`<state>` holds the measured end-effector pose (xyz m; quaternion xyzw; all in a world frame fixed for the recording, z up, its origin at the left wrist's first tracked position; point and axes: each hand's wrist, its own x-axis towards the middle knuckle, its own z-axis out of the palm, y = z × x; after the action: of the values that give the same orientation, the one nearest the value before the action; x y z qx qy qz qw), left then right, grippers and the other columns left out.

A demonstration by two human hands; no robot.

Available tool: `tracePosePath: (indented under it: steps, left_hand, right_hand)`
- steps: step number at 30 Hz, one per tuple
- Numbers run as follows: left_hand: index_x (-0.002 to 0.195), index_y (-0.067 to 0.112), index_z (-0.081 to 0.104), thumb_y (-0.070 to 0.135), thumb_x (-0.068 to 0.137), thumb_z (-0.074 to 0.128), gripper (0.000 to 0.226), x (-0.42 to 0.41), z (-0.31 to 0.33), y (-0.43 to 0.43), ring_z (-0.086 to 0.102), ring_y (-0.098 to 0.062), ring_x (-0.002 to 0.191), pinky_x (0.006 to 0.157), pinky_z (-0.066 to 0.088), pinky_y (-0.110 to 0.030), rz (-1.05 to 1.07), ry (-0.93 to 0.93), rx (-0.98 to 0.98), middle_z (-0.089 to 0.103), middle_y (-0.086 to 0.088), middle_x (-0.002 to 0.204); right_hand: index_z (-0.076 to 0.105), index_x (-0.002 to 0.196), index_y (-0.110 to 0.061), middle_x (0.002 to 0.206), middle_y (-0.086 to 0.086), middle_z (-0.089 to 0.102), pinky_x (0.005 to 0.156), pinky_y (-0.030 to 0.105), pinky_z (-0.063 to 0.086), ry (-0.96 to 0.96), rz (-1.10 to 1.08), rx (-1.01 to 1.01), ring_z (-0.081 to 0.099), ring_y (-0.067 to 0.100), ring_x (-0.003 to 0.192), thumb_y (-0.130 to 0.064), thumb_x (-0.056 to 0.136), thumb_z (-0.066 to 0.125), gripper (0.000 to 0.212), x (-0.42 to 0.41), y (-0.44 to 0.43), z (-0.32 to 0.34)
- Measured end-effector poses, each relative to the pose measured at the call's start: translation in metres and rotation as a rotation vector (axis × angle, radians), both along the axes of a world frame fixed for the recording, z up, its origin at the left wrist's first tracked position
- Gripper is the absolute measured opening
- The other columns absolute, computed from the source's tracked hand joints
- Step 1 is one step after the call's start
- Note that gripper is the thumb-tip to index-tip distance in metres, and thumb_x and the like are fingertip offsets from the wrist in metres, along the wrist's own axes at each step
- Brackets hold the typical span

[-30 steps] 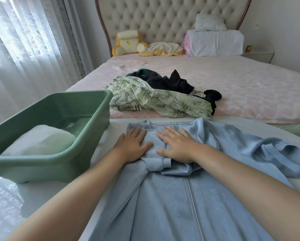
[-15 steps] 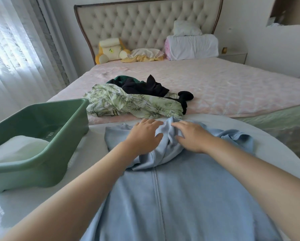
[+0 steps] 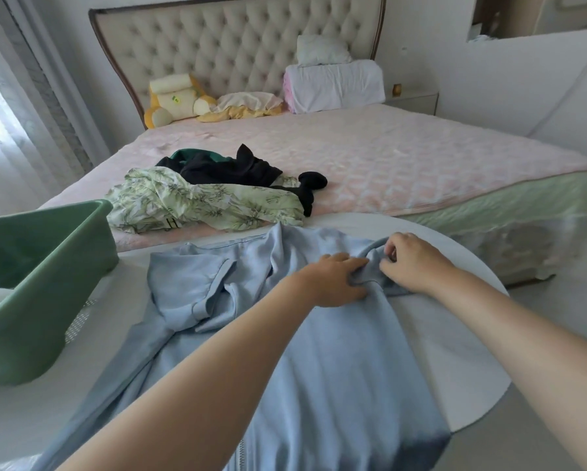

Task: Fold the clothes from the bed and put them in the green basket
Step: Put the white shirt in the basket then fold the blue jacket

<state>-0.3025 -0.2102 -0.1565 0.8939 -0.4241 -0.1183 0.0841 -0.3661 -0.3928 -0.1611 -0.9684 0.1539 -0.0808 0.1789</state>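
Two hands meet at the far right corner of the blue jacket, which lies spread front-up on the round white table at the foot of the bed. The left hand grips a bunch of the cloth between thumb and fingers. The right hand pinches the crumpled sleeve end with curled fingertips. To me it looks like the sleeve is being sorted out before any fold is made.

The trouble I would expect comes from the cloth itself. It is soft and slippery-looking, and the hem hangs off the near edge of the table. A hard tug on that sleeve could drag the whole body askew or let it slide off. The other sleeve trails down the left side, creased, so a hurried fold would trap wrinkles.

The green basket sits at the table's left, just beside that trailing sleeve, which crowds the room for spreading it flat. On the bed a leaf-print garment and black clothes wait in a heap. A stuffed toy and pillows lie by the headboard, well apart.
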Motion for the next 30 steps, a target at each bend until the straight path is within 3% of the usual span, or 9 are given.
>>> tracePosePath:
  steps: [3,8,13,17,20,23,25,27,30]
  left_hand:
    - [0.152,0.048,0.025,0.057,0.097,0.041,0.058,-0.005,-0.009,-0.006,0.015,-0.023,0.144,0.116,0.015,-0.046,-0.048,-0.053,0.118,0.023,0.005,0.158]
    - [0.135,0.054,0.050,0.040,0.091,0.060,0.048,0.002,-0.011,-0.003,0.021,-0.019,0.148,0.120,0.019,-0.043,0.080,0.169,-0.163,0.024,0.007,0.161]
    - [0.115,0.031,0.070,0.024,0.096,0.056,0.025,0.006,-0.012,0.007,0.052,-0.012,0.121,0.089,0.039,-0.021,0.162,0.118,-0.457,0.053,0.006,0.135]
    - [0.118,0.026,0.064,0.019,0.099,0.049,0.025,0.009,-0.003,0.018,0.062,-0.011,0.094,0.067,0.049,-0.018,0.329,0.184,-0.659,0.064,0.010,0.114]
    - [0.113,0.024,0.060,0.020,0.099,0.047,0.019,0.016,0.005,0.029,0.068,-0.016,0.076,0.065,0.052,-0.034,0.493,0.344,-0.887,0.068,0.002,0.096]
    - [0.112,0.017,0.057,0.020,0.102,0.044,0.016,0.023,0.015,0.046,0.066,-0.018,0.065,0.061,0.051,-0.034,0.580,0.487,-1.053,0.065,-0.006,0.093]
    - [0.110,0.019,0.057,0.019,0.103,0.044,0.015,0.026,0.016,0.058,0.066,-0.018,0.064,0.062,0.052,-0.034,0.639,0.487,-1.035,0.065,-0.008,0.095]
    - [0.110,0.024,0.058,0.018,0.100,0.046,0.017,0.027,0.010,0.068,0.067,-0.024,0.070,0.064,0.053,-0.035,0.666,0.392,-0.940,0.066,-0.007,0.099]
    - [0.111,0.030,0.063,0.017,0.096,0.050,0.023,0.028,0.003,0.076,0.065,-0.023,0.086,0.069,0.049,-0.028,0.537,0.141,-0.757,0.064,0.010,0.107]
  right_hand:
    - [0.066,0.079,-0.025,0.085,-0.009,0.065,0.069,0.032,0.045,0.055,-0.062,-0.057,0.060,0.017,0.087,-0.056,0.084,0.065,0.031,-0.004,-0.001,0.004]
    - [0.071,0.073,-0.023,0.085,-0.005,0.068,0.072,0.033,0.050,0.051,-0.098,0.021,0.064,0.021,0.089,-0.048,0.081,0.066,0.027,0.004,0.001,0.004]
    - [0.048,0.058,-0.018,0.064,-0.004,0.053,0.059,0.031,0.034,0.108,-0.105,0.079,0.056,0.024,0.074,-0.038,0.077,0.070,0.036,0.007,0.006,0.005]
    - [0.048,0.070,-0.019,0.074,-0.004,0.057,0.062,0.033,0.037,-0.150,-0.062,0.219,0.054,0.024,0.075,-0.022,0.083,0.062,0.019,0.013,0.022,0.017]
    - [0.058,0.087,-0.024,0.091,-0.008,0.064,0.072,0.032,0.046,-0.340,0.052,0.217,0.059,0.020,0.086,-0.018,0.088,0.063,0.008,0.019,0.047,0.030]
    - [0.070,0.108,-0.028,0.100,-0.015,0.067,0.082,0.022,0.049,-0.286,0.337,0.312,0.062,0.006,0.091,-0.020,0.089,0.069,0.021,0.023,0.083,0.041]
    - [0.074,0.112,-0.028,0.095,-0.019,0.067,0.075,0.011,0.047,-0.231,0.418,0.387,0.062,-0.004,0.080,-0.016,0.089,0.068,0.026,0.026,0.095,0.046]
    - [0.076,0.095,-0.029,0.083,-0.020,0.067,0.068,0.018,0.050,-0.348,0.324,0.405,0.064,0.001,0.072,-0.005,0.090,0.057,0.031,0.028,0.093,0.053]
    - [0.069,0.089,-0.027,0.097,-0.009,0.068,0.078,0.028,0.048,-0.354,0.118,0.327,0.064,0.017,0.092,0.003,0.088,0.045,0.039,0.028,0.073,0.050]
